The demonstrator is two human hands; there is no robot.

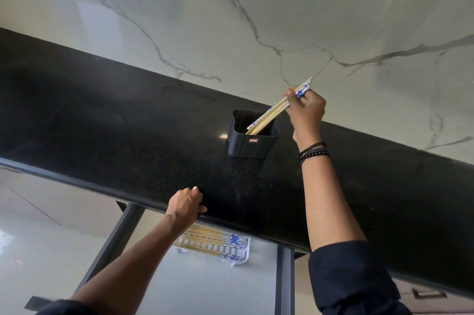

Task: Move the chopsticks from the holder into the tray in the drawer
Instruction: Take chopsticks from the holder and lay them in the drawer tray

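The holder (250, 144) stands on the counter (128, 122) toward its back edge, the wall (230, 19) behind it; a bundle of chopsticks (272, 112) leans in the holder up to the right, its upper ends in the right hand (306, 112) just right of and above the holder. The left hand (186, 205) rests on the counter's front edge, left of and before the holder. Below that edge the open drawer (284, 276) holds the tray (241, 259), under the left wrist, with further chopsticks (205, 237) lying in it.
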